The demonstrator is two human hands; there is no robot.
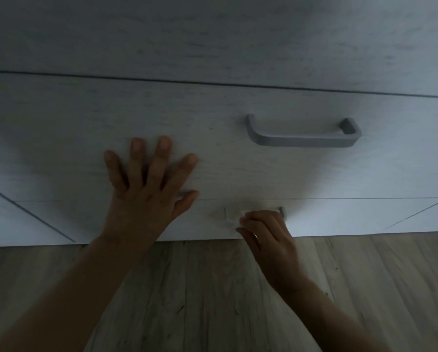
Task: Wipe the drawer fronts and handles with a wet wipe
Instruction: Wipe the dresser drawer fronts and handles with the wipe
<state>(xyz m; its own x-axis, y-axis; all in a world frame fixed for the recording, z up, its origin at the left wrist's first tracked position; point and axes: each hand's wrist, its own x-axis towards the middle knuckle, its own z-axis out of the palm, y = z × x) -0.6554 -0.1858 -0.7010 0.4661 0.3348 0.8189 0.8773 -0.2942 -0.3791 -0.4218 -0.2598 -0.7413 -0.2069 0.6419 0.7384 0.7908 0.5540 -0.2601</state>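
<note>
A pale wood-grain drawer front (238,168) fills the middle of the head view, with a grey bar handle (301,138) at its right. My left hand (146,194) presses flat on this front, fingers spread. Below it lies the lowest drawer front (339,217), whose grey handle (281,212) is mostly hidden. My right hand (266,232) curls round that lower handle with a white wet wipe (234,218) pinched in its fingers; only a small piece of the wipe shows at the left of the fingers.
Another drawer front (212,34) spans the top above a dark gap. A wood-plank floor (238,301) runs along the bottom under the cabinet's lower edge. Diagonal cabinet edges (29,214) show at the lower left and right. The light is dim.
</note>
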